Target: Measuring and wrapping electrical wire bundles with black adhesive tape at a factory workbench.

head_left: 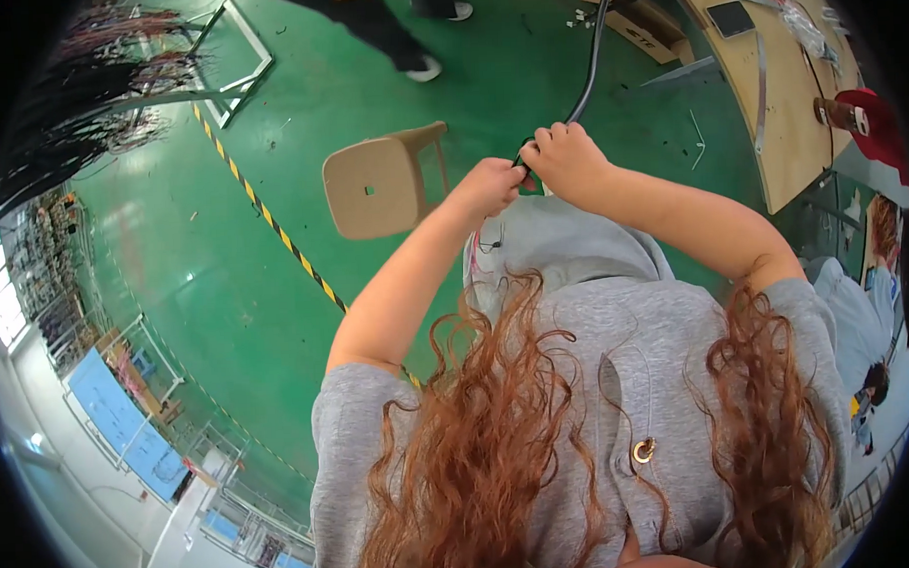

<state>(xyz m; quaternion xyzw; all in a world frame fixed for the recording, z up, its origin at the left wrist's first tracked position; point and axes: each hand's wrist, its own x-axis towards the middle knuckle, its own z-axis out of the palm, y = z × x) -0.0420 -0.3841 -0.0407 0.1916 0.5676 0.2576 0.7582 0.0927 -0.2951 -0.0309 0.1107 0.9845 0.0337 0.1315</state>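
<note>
At the far left, black and reddish wires (93,116) are hung in a thick mass, and below them a blue board (129,426) is seen, its fine markings too small to be read. Green floor (210,313) is crossed by yellow-and-black tape (262,213). Between tape and hands, a beige stool (357,202) is stood, with floor around its rounded seat edge. By the left hand (489,188), a small dark piece (521,161) is pinched, fingers drawn narrow. By the right hand (570,165), just beside it, a black cable (595,64) is gripped with curled fingers; the cable is led upward past a cardboard box (646,27) marked with large dark lettering. At right, a wooden table (783,87) is bounded by a curved-looking near edge, well apart from the hands.
</note>
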